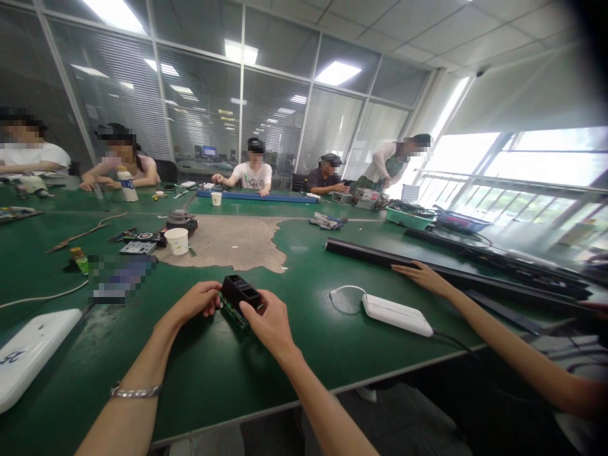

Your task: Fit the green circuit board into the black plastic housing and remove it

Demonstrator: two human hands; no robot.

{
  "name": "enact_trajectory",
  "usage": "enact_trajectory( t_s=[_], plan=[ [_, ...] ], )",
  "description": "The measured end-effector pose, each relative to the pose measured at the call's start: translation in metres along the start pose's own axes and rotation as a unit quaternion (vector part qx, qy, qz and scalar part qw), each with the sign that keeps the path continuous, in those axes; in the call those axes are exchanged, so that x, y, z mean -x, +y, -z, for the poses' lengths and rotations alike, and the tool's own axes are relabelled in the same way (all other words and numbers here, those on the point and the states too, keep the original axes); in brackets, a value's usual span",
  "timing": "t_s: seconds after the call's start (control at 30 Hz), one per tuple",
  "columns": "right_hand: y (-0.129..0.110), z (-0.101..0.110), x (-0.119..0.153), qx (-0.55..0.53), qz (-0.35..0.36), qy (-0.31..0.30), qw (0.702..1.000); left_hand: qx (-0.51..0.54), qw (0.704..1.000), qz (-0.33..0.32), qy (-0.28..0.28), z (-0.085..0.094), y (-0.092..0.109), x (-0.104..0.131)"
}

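Note:
A black rectangular device [240, 290] with a green circuit board [234, 313] along its lower side is held just over the green table. My right hand [272, 320] grips its right end, thumb on top and fingers behind. At its left end, my left hand [202, 301] has its fingers curled against the device and board edge. The fingertips of my left hand are partly hidden, and what they pinch is too small to name. A silver bracelet [136, 391] circles my left wrist.
Paper cup [177, 242] and dismantled parts [141, 246] lie ahead left on the green table [190, 380]. White power bank [397, 314] sits right, beside another person's hand [420, 277] on a long black bar [370, 254]. Another white device [35, 354] lies left. Several people sit opposite.

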State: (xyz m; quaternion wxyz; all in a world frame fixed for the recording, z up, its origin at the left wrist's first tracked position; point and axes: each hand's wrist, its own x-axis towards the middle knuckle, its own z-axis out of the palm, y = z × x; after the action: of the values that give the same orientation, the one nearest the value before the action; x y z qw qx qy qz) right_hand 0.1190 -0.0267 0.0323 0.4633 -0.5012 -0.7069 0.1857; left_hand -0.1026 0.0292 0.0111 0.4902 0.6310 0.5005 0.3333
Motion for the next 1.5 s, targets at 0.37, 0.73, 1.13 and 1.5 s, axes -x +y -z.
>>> enact_trajectory(
  t_s=[0.37,0.73,1.13,1.5],
  plan=[
    [-0.003,-0.004,0.015,0.076,0.022,-0.029,0.996,0.005,0.999,0.004,0.052,-0.001,0.000,-0.002],
    [0.005,-0.005,0.023,0.100,-0.002,-0.043,0.994,-0.007,0.998,0.000,0.060,-0.002,0.000,-0.003],
    [0.006,0.022,-0.011,-0.036,0.020,0.031,0.999,-0.014,0.998,-0.008,0.063,-0.004,0.003,0.000],
    [0.060,0.017,-0.016,0.116,-0.028,-0.006,0.993,-0.036,0.997,0.007,0.062,-0.004,-0.002,-0.004]
  ],
)
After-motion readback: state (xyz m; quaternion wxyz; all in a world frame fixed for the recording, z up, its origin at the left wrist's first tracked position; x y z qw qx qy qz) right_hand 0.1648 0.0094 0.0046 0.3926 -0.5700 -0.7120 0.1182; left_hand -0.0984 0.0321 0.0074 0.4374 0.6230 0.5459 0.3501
